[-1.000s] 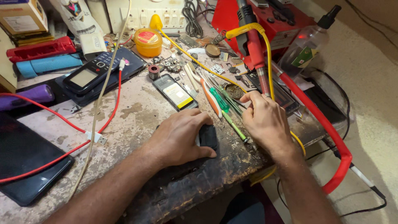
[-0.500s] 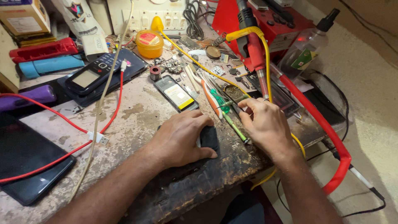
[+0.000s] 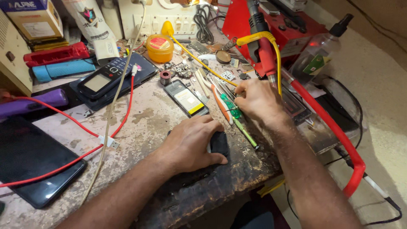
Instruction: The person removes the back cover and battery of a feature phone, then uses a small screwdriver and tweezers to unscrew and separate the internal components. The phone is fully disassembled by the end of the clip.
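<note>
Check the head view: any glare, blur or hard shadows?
Head view: sharp across the worn wooden bench; left hand and right hand unblurred; bright glare at top centre near the white switch panel; soft shadows only; mild wide-angle bending at the edges.

The left hand (image 3: 190, 142) is lying flat at the middle of the workbench (image 3: 140, 118), covering a small dark device (image 3: 219, 143) that is sticking out at its three o'clock side. The right hand (image 3: 258, 101) is resting at two o'clock from it, among a spread of screwdrivers (image 3: 235, 116) lying between the two hands. A phone battery (image 3: 186, 98) is lying at twelve o'clock from the left hand. A keypad phone (image 3: 104, 78) is sitting at ten o'clock, on top of a larger flat phone. A tablet (image 3: 32, 165) is lying at nine o'clock, near the bench edge, with a cable (image 3: 80, 127) running across it. A round tin (image 3: 159, 48) is standing at the far side, at twelve o'clock. A spray bottle (image 3: 320, 53) is standing at two o'clock, beyond the right hand.
</note>
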